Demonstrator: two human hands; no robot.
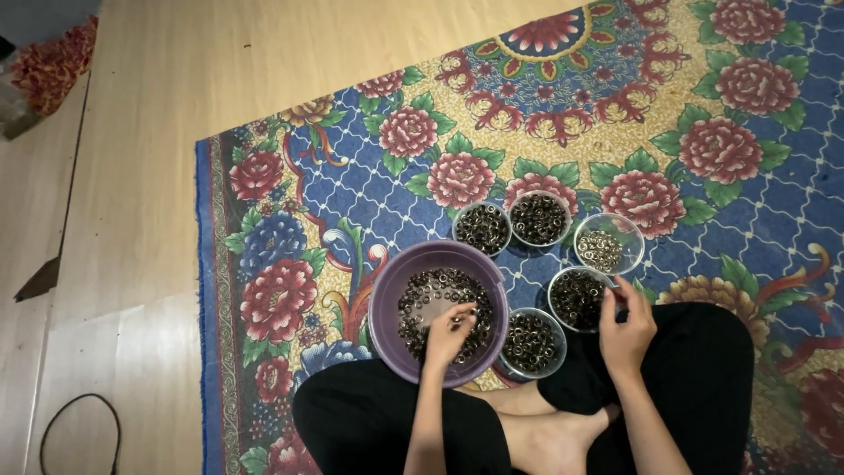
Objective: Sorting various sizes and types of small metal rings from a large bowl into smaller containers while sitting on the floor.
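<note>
Under left fingers (pixel 459 318), rings (pixel 422 299) (purple bucket (pixel 383 299))

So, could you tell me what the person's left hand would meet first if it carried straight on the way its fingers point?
Probably the small dark metal rings in the purple bucket: the left hand reaches into it, fingertips just over the pile, though depth is unclear.

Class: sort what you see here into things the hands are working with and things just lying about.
In use: left hand in purple bucket of small metal rings; right hand at five clear bowls.
Lying about: floral rug, black cable, wooden floor.
</note>
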